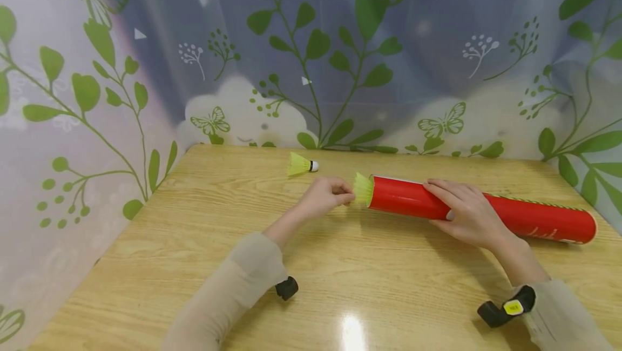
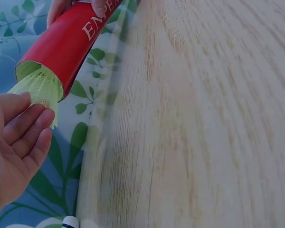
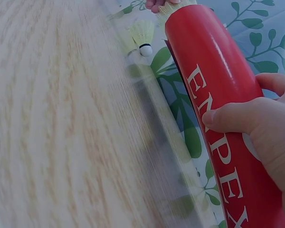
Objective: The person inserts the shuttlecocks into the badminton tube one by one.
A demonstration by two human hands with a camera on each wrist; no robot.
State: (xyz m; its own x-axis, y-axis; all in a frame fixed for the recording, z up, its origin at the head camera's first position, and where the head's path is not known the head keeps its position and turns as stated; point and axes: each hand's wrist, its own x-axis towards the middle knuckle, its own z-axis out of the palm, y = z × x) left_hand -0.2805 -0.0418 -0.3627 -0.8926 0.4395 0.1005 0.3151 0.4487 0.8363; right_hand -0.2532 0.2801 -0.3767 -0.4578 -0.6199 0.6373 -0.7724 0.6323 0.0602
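Note:
A red tube [image 1: 405, 197] with white lettering lies slantwise over the table, its mouth towards the left. My right hand [image 1: 468, 213] grips it around the middle, thumb on the near side in the right wrist view. From the mouth pokes the yellow-green skirt of a shuttlecock [image 1: 361, 188]; its cork end is hidden inside. My left hand [image 2: 19, 137] pinches the edge of that skirt between thumb and fingers. Another yellow shuttlecock with a white cork [image 1: 300, 164] lies on its side behind the left hand.
The light wooden table [image 1: 194, 243] runs back to a curtain [image 1: 335, 70] printed with green leaves and butterflies, which also hangs along the left and right sides. Black wrist straps show at the left sleeve [image 1: 248, 270] and the right sleeve [image 1: 563, 313].

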